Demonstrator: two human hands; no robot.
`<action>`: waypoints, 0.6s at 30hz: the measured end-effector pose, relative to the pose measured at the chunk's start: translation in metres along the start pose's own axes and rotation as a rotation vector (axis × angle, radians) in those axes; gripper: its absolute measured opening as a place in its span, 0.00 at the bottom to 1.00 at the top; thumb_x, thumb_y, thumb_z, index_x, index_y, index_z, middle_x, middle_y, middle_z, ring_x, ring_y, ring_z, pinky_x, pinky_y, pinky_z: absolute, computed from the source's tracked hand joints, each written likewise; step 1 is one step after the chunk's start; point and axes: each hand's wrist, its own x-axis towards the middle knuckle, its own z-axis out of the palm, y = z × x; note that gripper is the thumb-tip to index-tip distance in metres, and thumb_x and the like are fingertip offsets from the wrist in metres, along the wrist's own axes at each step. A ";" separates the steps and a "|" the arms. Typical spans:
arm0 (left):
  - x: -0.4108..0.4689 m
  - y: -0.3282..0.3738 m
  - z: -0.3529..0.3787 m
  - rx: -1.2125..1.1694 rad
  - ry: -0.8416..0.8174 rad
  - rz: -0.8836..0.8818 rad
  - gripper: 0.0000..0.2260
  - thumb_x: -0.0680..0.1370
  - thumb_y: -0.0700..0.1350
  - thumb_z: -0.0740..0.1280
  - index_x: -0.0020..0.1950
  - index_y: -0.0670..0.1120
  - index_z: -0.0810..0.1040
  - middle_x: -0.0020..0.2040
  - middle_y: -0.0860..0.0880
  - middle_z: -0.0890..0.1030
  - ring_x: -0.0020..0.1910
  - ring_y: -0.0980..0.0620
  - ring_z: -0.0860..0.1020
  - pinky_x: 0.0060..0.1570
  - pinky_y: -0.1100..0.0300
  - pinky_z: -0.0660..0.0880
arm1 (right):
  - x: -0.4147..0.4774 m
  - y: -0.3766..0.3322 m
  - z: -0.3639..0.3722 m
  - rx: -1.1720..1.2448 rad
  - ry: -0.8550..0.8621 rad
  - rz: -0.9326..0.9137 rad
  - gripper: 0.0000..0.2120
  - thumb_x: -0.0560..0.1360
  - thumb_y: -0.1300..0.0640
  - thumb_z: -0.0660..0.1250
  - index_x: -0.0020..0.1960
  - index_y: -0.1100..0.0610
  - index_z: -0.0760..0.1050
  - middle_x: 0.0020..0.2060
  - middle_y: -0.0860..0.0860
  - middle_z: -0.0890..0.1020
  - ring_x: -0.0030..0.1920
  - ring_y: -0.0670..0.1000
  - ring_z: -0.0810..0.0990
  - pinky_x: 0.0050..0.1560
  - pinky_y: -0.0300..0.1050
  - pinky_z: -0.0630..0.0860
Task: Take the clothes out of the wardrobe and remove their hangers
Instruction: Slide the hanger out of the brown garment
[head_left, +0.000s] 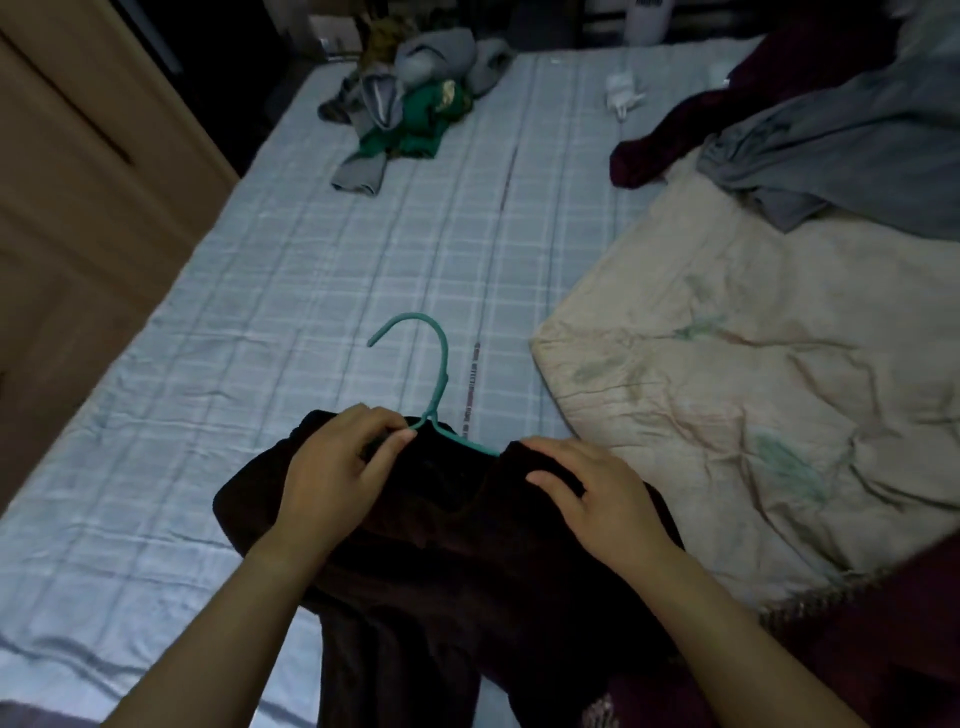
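A dark brown garment (447, 561) lies on the bed (291, 270) near its front edge, still on a teal hanger (434, 364) whose hook points away from me. My left hand (337, 473) pinches the garment's left shoulder right beside the hanger's neck. My right hand (587, 488) presses on the garment's right shoulder, where the hanger's arm disappears under the cloth. Most of the hanger's frame is hidden inside the garment.
A pile of grey and green clothes (410, 98) lies at the far end of the bed. A beige quilt (753, 389) covers the right side, with grey (852, 150) and maroon (675, 140) clothes on it. A wooden wardrobe (78, 182) stands at the left.
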 end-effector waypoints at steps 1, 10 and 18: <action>-0.013 0.002 -0.014 0.000 0.022 -0.011 0.11 0.76 0.57 0.60 0.45 0.53 0.78 0.39 0.56 0.77 0.39 0.57 0.76 0.38 0.57 0.74 | -0.007 -0.014 0.001 -0.003 -0.003 -0.010 0.18 0.76 0.42 0.58 0.62 0.45 0.74 0.50 0.43 0.81 0.49 0.40 0.77 0.53 0.28 0.69; -0.153 -0.028 -0.148 0.060 0.395 -0.158 0.14 0.75 0.57 0.59 0.44 0.50 0.79 0.38 0.56 0.76 0.38 0.56 0.75 0.38 0.57 0.72 | -0.038 -0.176 0.072 -0.079 0.045 -0.265 0.14 0.77 0.43 0.57 0.60 0.43 0.72 0.45 0.44 0.76 0.43 0.44 0.77 0.42 0.44 0.76; -0.334 -0.101 -0.270 0.128 0.682 -0.407 0.06 0.76 0.49 0.67 0.44 0.48 0.80 0.40 0.52 0.79 0.37 0.52 0.77 0.37 0.57 0.72 | -0.076 -0.342 0.201 -0.078 -0.062 -0.562 0.13 0.77 0.46 0.60 0.60 0.44 0.73 0.45 0.45 0.78 0.43 0.45 0.77 0.46 0.50 0.75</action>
